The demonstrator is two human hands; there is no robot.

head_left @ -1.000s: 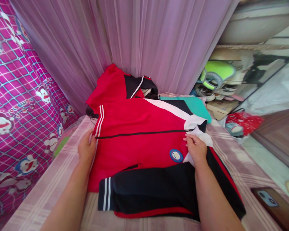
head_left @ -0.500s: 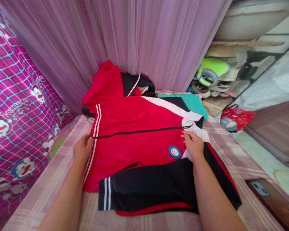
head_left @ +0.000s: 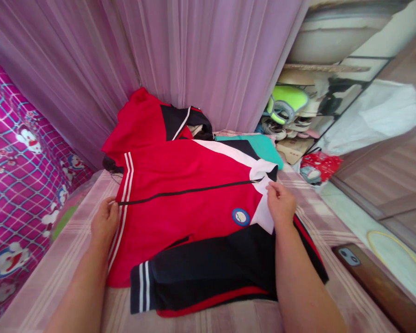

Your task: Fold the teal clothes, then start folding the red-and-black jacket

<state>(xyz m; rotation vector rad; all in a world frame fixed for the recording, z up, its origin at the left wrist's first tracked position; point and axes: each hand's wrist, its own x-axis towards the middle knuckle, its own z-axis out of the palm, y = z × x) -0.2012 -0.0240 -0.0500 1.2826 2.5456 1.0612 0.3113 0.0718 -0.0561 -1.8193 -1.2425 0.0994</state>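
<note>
Across the plaid cloth (head_left: 67,240) lies a red-and-black zip-up track jacket (head_left: 194,162), front up. Left hand (head_left: 105,219) pinches its hem (head_left: 120,226), right hand (head_left: 282,203) its white collar (head_left: 262,186); even tension along the zipper (head_left: 180,192) should keep the front flat.

A smooth, rounded, bare left forearm (head_left: 79,282) is narrowing toward its bare-fingered left grip (head_left: 105,222), and a bare, smooth right forearm (head_left: 298,277) is tapering toward its bare-fingered right grip (head_left: 282,204).

I count one left hand (head_left: 104,223), one right hand (head_left: 282,204), one spread jacket (head_left: 194,203), one round badge (head_left: 241,217) and, lower right, one phone (head_left: 377,284).
</note>
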